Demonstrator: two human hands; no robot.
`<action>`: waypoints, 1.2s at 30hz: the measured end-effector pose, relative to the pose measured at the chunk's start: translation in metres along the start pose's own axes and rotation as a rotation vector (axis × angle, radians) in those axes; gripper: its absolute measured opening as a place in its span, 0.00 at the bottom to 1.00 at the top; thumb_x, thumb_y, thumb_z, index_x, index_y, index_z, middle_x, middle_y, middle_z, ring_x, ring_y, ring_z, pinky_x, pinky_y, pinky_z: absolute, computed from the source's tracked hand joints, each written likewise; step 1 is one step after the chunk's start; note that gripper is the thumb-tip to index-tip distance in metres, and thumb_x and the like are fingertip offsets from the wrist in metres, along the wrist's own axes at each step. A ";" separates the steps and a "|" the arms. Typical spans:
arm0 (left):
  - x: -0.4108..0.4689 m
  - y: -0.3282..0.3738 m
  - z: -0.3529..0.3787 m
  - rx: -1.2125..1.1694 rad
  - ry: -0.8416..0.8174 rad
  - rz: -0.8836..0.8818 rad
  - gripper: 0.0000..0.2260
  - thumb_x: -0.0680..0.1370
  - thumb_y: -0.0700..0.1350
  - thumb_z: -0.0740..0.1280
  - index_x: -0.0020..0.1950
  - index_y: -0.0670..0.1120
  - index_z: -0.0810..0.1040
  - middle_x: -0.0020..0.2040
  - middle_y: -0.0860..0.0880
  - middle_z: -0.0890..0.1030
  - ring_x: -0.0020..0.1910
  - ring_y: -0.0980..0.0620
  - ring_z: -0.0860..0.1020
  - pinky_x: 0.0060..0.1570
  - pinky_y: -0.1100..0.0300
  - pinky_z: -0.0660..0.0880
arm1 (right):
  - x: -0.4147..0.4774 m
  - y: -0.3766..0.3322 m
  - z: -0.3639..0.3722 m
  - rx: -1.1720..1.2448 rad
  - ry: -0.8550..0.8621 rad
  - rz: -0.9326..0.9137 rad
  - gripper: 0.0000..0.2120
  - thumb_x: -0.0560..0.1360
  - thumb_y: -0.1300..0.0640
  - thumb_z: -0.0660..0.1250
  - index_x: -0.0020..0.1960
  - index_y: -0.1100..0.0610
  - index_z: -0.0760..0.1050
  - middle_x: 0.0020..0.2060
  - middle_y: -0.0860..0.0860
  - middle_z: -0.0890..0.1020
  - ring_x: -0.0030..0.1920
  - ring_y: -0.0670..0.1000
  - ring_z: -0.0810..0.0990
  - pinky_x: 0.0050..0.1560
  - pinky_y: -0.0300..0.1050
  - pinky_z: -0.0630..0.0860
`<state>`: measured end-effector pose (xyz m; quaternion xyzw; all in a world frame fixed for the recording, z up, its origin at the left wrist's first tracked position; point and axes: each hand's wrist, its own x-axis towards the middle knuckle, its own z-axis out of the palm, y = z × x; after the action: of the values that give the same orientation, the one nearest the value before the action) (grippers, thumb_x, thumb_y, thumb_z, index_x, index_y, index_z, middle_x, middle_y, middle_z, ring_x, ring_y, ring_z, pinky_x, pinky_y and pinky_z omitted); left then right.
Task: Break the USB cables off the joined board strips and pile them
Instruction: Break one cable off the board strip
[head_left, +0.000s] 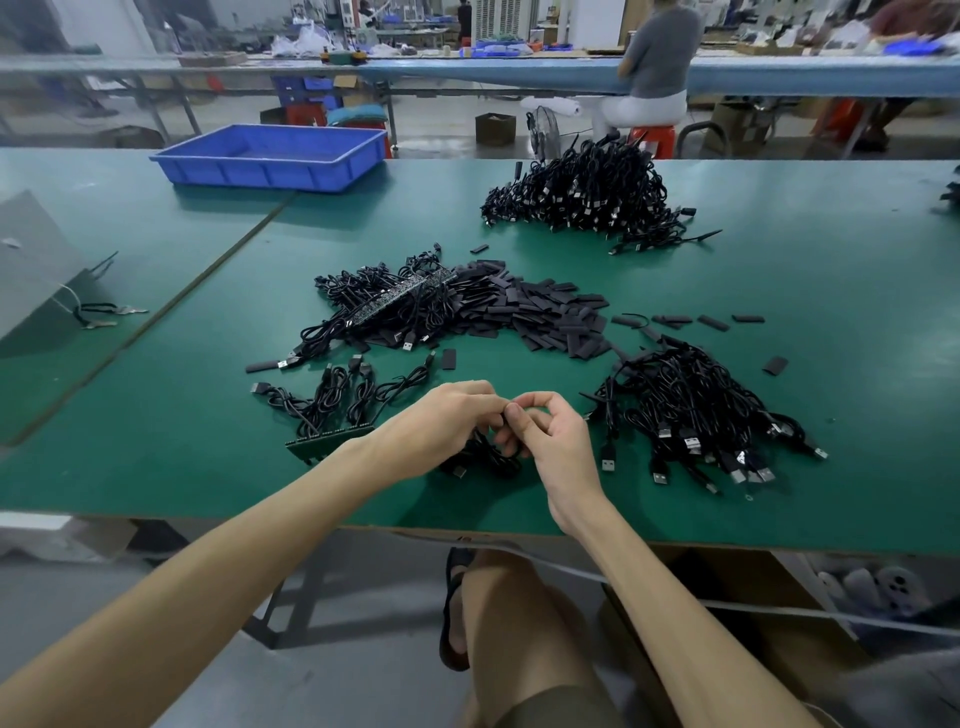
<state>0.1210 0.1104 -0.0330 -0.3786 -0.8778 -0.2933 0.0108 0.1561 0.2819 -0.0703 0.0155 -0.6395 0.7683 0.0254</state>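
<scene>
A person is sitting at a green table (156, 467), both bare forearms reaching in from the bottom edge. Near the table's front edge, the left hand (441, 418) and right hand (553, 447) are meeting fingertip to fingertip. Each hand's curled fingers are pinching the same end of a black USB cable (485, 460), whose coil is hanging below them onto the table. The fingers are hiding whatever lies between them. Just left of the hands, a dark board strip (324, 442) is lying flat, with attached cables (332, 395) trailing away from it. To the right, a pile of separated cables (696, 410) is spreading out, plugs facing the person. Further back, a second strip (395, 299) is resting on tangled cables beside a heap of flat black pieces (545, 312). Beyond, a taller cable pile (587, 192) is sitting at right and a blue tray (270, 156) at far left.
</scene>
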 end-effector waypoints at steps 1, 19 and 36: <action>0.001 0.000 0.000 -0.037 0.011 -0.031 0.13 0.80 0.30 0.62 0.56 0.42 0.83 0.45 0.47 0.78 0.43 0.49 0.79 0.50 0.56 0.78 | 0.000 0.001 0.000 -0.003 0.003 -0.001 0.09 0.82 0.60 0.68 0.55 0.66 0.74 0.33 0.53 0.84 0.32 0.46 0.80 0.33 0.35 0.74; 0.004 -0.019 -0.017 -0.958 -0.008 -0.359 0.12 0.78 0.44 0.69 0.56 0.38 0.84 0.46 0.39 0.85 0.39 0.49 0.81 0.42 0.60 0.80 | 0.002 0.005 -0.005 0.037 -0.016 -0.010 0.06 0.81 0.58 0.69 0.48 0.61 0.76 0.32 0.53 0.83 0.30 0.48 0.77 0.32 0.36 0.71; 0.008 0.015 0.004 0.442 -0.146 -0.199 0.11 0.82 0.49 0.65 0.64 0.53 0.79 0.55 0.51 0.77 0.59 0.49 0.73 0.61 0.52 0.63 | 0.007 0.014 -0.004 0.106 0.286 -0.079 0.06 0.84 0.57 0.65 0.57 0.59 0.77 0.44 0.53 0.88 0.45 0.49 0.86 0.45 0.40 0.80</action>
<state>0.1267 0.1262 -0.0269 -0.2991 -0.9520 -0.0657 0.0009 0.1486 0.2839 -0.0842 -0.0678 -0.5867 0.7937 0.1456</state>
